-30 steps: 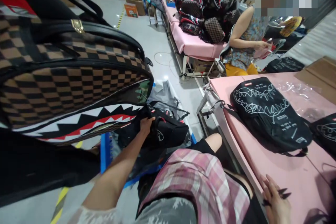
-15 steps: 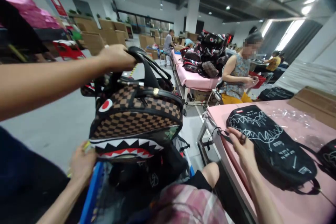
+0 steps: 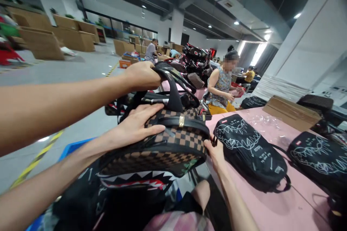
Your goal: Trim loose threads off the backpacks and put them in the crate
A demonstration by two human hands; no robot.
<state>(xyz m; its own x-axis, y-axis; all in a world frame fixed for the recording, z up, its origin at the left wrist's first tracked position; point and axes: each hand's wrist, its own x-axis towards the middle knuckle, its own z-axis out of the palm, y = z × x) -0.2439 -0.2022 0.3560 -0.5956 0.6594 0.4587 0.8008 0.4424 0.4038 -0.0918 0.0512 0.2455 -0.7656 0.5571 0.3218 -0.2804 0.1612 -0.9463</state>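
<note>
Left hand (image 3: pixel 138 121): centre of frame, fingers spread, palm down on the upper side of a checkered bag; not clenched. Right hand (image 3: pixel 215 151): right of centre, fingers bent at the bag's right edge, a small dark item at the fingertips; whether it grips the bag cannot be told. Co-worker's hand (image 3: pixel 143 75): above the left hand, arm entering from the left edge, closed around a black handle (image 3: pixel 175 94).

Checkered bag (image 3: pixel 151 157): one, brown and black, mid-frame, tilted; gold-toned clasp (image 3: pixel 181 121) on top, shark-mouth print (image 3: pixel 138 180) along the lower front.

Below the bag: plaid cloth (image 3: pixel 179 222), bottom centre. Lower left: black bag (image 3: pixel 78 187) with white marks, beside a blue rim (image 3: pixel 74 148).

Lower right: pink surface (image 3: pixel 260 205), bearing a black backpack (image 3: pixel 249 151) with white scribble print, lying flat just beside the right hand; a second black backpack (image 3: pixel 322 158) of like print, at the right edge; clear plastic (image 3: pixel 267 124); cardboard (image 3: pixel 291 112).

Beyond, upper centre: pile of bags (image 3: pixel 196 61); right of it, a person (image 3: pixel 221 83) in a patterned sleeveless top.

Upper left: cardboard boxes (image 3: pixel 73 36), several, on the floor.
</note>
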